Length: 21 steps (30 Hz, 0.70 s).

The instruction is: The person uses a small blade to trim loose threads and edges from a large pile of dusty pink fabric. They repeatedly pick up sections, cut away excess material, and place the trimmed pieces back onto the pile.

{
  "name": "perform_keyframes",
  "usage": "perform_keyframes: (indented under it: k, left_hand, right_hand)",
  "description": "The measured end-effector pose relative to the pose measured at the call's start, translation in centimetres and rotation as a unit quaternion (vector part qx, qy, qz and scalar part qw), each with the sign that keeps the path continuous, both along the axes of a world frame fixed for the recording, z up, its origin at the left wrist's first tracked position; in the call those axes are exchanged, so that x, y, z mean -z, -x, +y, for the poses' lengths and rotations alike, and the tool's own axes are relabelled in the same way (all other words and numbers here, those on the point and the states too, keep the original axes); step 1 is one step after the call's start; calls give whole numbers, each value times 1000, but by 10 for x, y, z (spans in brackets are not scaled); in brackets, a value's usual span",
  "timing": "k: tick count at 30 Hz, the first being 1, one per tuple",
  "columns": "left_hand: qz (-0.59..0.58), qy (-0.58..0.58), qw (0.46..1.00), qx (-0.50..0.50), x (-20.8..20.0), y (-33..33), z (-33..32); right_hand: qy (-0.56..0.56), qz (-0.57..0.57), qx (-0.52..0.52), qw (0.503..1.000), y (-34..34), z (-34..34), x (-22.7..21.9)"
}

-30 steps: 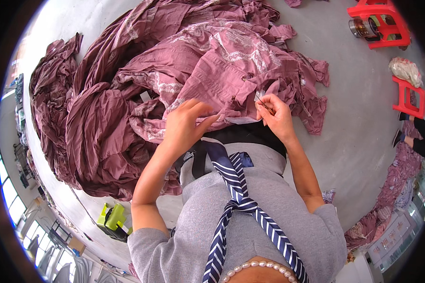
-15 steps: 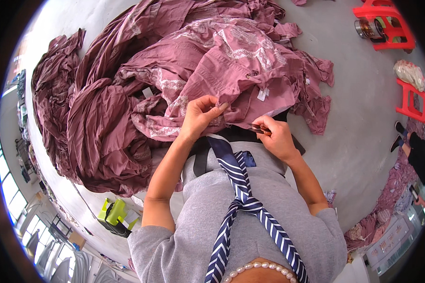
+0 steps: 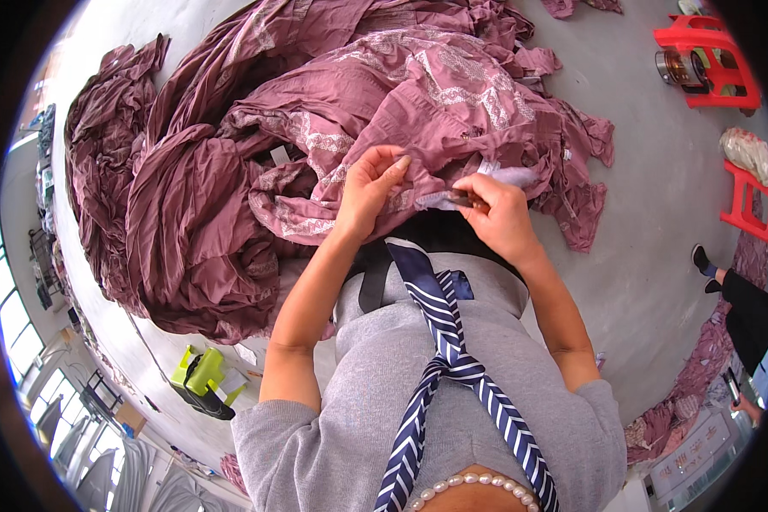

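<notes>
A dusty-pink garment with white lace-like print (image 3: pixel 452 81) lies over a big crumpled heap of the same cloth. My left hand (image 3: pixel 369 189) pinches a fold of its near part between thumb and fingers. To its right, my right hand (image 3: pixel 497 213) is closed round a small dark metal tool (image 3: pixel 460 199), which looks like thread snips; most of it is hidden in the fingers. The tool's tip lies against a pale lilac edge of cloth (image 3: pixel 435 201). Another pale lilac piece (image 3: pixel 515 176) shows just beyond the right knuckles.
Darker pink cloth (image 3: pixel 188 222) spreads left across the grey surface (image 3: pixel 631 145). Red plastic stools (image 3: pixel 749 203) stand at the right, one bearing a plastic bag (image 3: pixel 747 152). A lime-green and black case (image 3: pixel 203 380) sits at lower left. Another person's legs (image 3: pixel 747 311) show at the right.
My right hand has moved up and slightly left with the tool, closer to my left hand. Pale lilac cloth has turned up around it. My left hand keeps its pinch.
</notes>
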<state>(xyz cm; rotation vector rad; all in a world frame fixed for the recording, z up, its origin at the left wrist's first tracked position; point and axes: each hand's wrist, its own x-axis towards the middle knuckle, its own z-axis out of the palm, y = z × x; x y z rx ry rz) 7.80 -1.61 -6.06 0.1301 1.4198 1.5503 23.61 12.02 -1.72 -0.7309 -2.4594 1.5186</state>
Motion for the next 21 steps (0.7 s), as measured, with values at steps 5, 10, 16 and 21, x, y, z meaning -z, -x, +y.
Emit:
perform_keyframes:
  k: [5,10,16,21]
  left_hand:
    - [405,-40,893,195,-50,-1,1]
    - [179,-5,961,213,-27,-3,-9]
    - [47,-184,975,113,-28,-12,-3]
    - [-118,-216,969,23,-50,-10,3]
  right_hand:
    - [88,-11,-1,996,11,18,-9]
    - [176,7,-4,984,16,26,-9]
    - [317,60,55,945,26,15,6]
    - [323,91,99,937,33,1,17]
